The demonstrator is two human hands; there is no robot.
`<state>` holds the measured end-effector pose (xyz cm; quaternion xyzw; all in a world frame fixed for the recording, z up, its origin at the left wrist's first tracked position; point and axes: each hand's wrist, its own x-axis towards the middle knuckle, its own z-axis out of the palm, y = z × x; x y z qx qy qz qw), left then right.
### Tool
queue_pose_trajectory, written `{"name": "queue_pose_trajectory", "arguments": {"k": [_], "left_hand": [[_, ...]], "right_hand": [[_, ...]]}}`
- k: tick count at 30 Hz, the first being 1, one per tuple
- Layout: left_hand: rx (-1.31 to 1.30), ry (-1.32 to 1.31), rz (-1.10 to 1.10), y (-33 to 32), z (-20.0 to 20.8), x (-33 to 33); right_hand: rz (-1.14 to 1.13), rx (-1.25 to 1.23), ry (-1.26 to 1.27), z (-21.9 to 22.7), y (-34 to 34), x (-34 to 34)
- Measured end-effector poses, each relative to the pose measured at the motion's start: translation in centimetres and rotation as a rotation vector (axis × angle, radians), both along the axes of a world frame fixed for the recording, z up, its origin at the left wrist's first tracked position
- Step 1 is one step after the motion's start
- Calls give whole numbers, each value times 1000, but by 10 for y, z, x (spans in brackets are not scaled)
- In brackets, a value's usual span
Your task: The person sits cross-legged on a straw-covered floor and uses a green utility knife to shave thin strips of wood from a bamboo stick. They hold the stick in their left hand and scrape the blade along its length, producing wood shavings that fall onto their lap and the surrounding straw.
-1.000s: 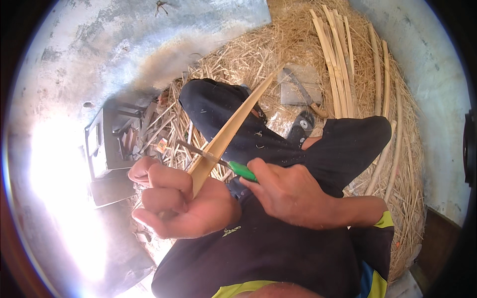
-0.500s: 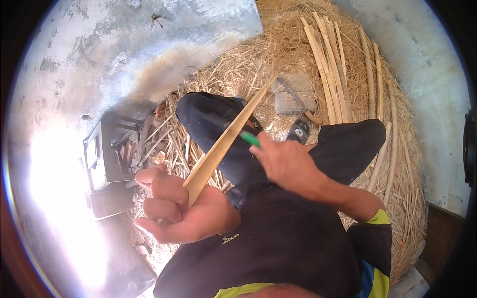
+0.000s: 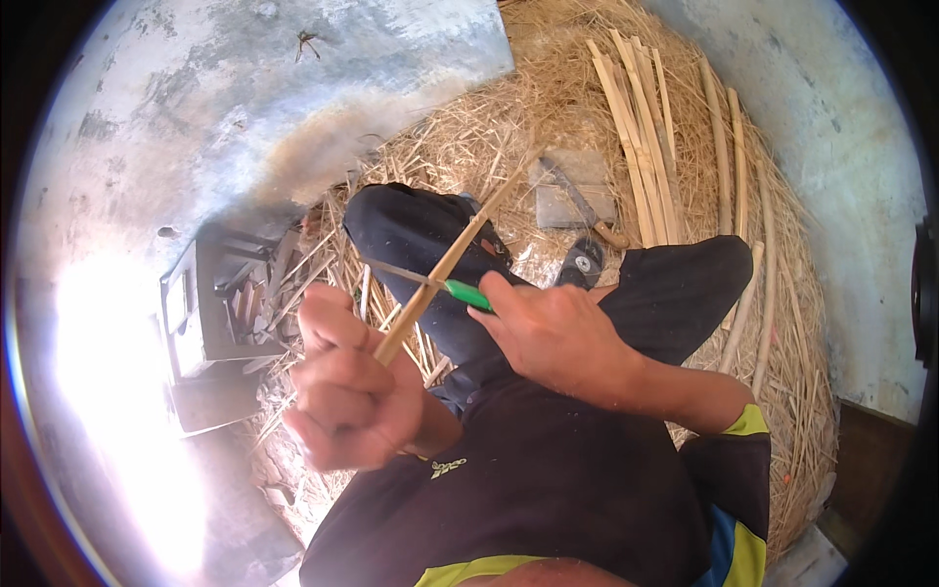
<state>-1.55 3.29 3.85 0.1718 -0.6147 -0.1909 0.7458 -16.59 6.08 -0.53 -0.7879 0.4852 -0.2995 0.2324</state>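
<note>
My left hand (image 3: pixel 357 386) is closed around the near end of a long, pale split-bamboo strip (image 3: pixel 445 264), which slants up and away to the right over my bent leg. In my right hand (image 3: pixel 562 338) is a knife (image 3: pixel 468 293) with a green handle, gripped with the fingers wrapped round it. Its thin blade lies across the strip, a little beyond my left hand, and points left. The blade seems to touch the strip.
A larger knife with a wooden handle (image 3: pixel 611 233) rests by a flat stone block (image 3: pixel 575 201) beyond my feet. Split bamboo strips (image 3: pixel 641 147) lie at the far right on shavings (image 3: pixel 548 59). A small wooden stool-like frame (image 3: pixel 210 303) stands left, beside the wall (image 3: pixel 245 108).
My right hand has brought the knife left and down, so its blade now crosses the strip. My left hand has turned, and the strip now shows a narrower side.
</note>
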Motion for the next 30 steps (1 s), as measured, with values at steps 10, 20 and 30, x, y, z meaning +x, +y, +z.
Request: {"name": "queue_pose_trajectory", "arguments": {"k": [10,20,30], "left_hand": [[-48,-1,61,-3,-6,6],[30,104,0,-12,-2,-2],[-31,-94,-204,-7,4,-2]], "right_hand": [[-63,-94,29,-19,0,7],[-274,76,530,-132,-39,-56],[-33,97,-204,-10,13,-11]]}}
